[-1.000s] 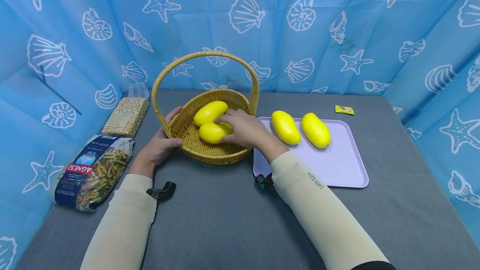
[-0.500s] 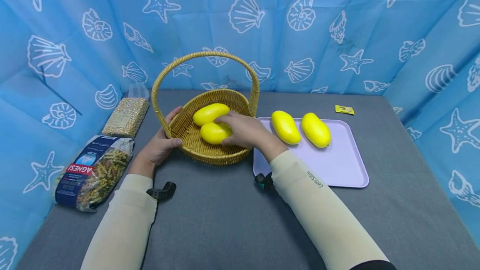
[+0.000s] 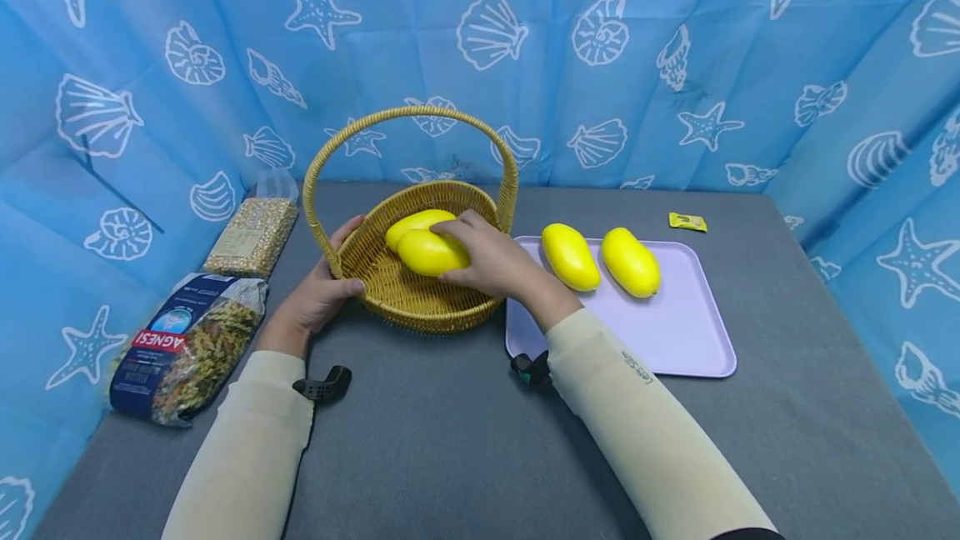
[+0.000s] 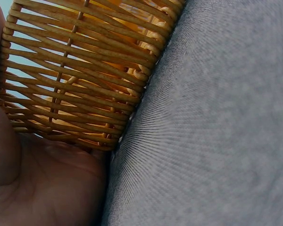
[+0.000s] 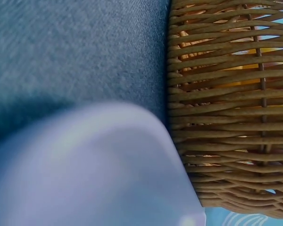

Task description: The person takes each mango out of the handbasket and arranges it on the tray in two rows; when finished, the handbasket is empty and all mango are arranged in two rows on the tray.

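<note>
A woven wicker basket [image 3: 420,307] with a tall arched handle stands on the grey table. My left hand [image 3: 321,294] grips its left side, thumb over the rim; the left wrist view shows the palm [image 4: 52,183] against the weave. Inside the basket my right hand [image 3: 491,261] holds a yellow mango [image 3: 431,253], raised a little and partly covering another mango [image 3: 412,223] behind it. In the right wrist view the basket wall [image 5: 231,108] hides the right hand. Two more mangoes, one on the left [image 3: 572,257] and one on the right [image 3: 632,263], lie on the lilac tray.
The lilac tray [image 3: 637,348] sits right beside the basket. At the left lie a pasta bag [image 3: 187,348] and a bag of pale kernels [image 3: 253,232]. A small yellow packet [image 3: 687,222] lies at the back right. A blue seashell-print curtain [image 3: 420,23] surrounds the table.
My right hand has lifted the nearer mango slightly, so it now overlaps the one behind. The left hand and basket have stayed in place.
</note>
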Available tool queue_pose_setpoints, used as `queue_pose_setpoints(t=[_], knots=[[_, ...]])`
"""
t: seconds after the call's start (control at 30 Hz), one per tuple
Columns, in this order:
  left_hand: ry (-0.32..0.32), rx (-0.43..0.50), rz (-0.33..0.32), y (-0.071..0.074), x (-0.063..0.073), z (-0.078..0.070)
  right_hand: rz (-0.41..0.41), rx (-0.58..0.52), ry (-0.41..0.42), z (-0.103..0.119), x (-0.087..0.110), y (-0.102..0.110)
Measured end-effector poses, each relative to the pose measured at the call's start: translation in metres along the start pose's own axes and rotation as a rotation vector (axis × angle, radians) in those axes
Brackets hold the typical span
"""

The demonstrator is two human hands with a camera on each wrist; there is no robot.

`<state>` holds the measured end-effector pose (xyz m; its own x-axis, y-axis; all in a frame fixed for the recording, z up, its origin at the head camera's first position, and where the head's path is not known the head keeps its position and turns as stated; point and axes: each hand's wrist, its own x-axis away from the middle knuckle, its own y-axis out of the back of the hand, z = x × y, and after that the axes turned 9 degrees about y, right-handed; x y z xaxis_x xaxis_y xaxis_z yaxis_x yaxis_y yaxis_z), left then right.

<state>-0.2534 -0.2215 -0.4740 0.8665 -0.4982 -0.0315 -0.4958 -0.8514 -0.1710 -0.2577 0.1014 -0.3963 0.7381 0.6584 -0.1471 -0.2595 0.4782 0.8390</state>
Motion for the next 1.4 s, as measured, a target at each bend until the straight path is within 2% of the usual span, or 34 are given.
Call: queue_pose_setpoints(t=[0.23, 0.47, 0.63, 0.83, 0.93, 1.07, 1.4], knots=[[-0.001, 0.006, -0.005, 0.001, 0.001, 0.002, -0.116, -0.061, 0.029, -0.003, 0.004, -0.002], [-0.003, -0.012, 0.009, 0.001, -0.001, 0.001, -0.301, -0.175, 0.081, -0.009, 0.011, -0.002], [-0.003, -0.007, 0.007, 0.001, -0.001, 0.001, -0.377, -0.309, 0.091, -0.01, 0.025, -0.002], [0.004, 0.006, 0.0, 0.001, 0.0, 0.001, -0.44, -0.413, 0.103, -0.006, 0.048, -0.003], [0.0, 0.007, -0.001, 0.001, 0.0, 0.001, -0.456, -0.449, 0.116, -0.001, 0.058, -0.003], [-0.003, 0.007, -0.001, 0.001, 0.0, 0.0, -0.445, -0.439, 0.122, 0.006, 0.07, 0.0], [0.002, 0.01, 0.001, -0.001, 0.0, 0.0, -0.379, -0.34, 0.107, 0.018, 0.103, 0.004]])
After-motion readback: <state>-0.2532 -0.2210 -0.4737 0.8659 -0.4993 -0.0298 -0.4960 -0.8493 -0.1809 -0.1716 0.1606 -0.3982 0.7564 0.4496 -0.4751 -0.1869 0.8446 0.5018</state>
